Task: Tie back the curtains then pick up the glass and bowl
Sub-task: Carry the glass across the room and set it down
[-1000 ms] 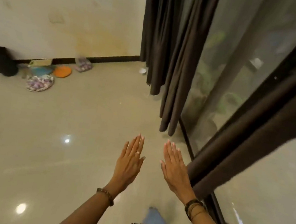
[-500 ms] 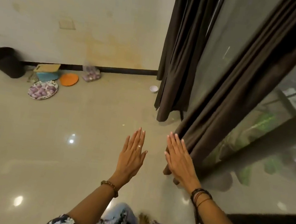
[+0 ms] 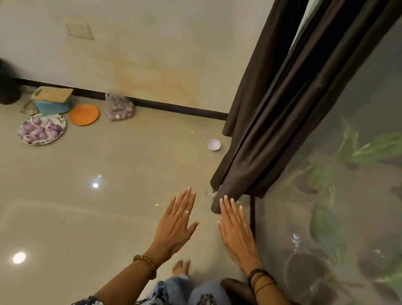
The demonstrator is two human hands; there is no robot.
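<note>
Both hands are held out flat ahead of the body, fingers straight and together, palms down, gripping nothing; this reads as an approach pose, ready to gather fabric rather than hold anything. The left hand [image 3: 176,222] wears a ring and a bead bracelet at the wrist; the right hand [image 3: 237,230] has dark cord bands at the wrist, and its fingertips [image 3: 225,199] sit just below the bottom hem of the curtain [image 3: 277,111], close to it, though whether they touch the cloth I cannot tell. The curtain hangs loose in dark folds up and to the right of the right hand, against the window [image 3: 370,174], so it is not yet tied back; no tie is visible. A clear glass [image 3: 208,194] seems to stand on the floor [image 3: 109,217] just beyond the gap between the two hands, at the curtain's hem, faint and hard to make out. The small white bowl [image 3: 213,144] sits farther ahead of the left hand, near the curtain's far edge. Both likely wait on the floor for the later pick-up. Judging from the reach, gathering the curtain is the step in hand.
</note>
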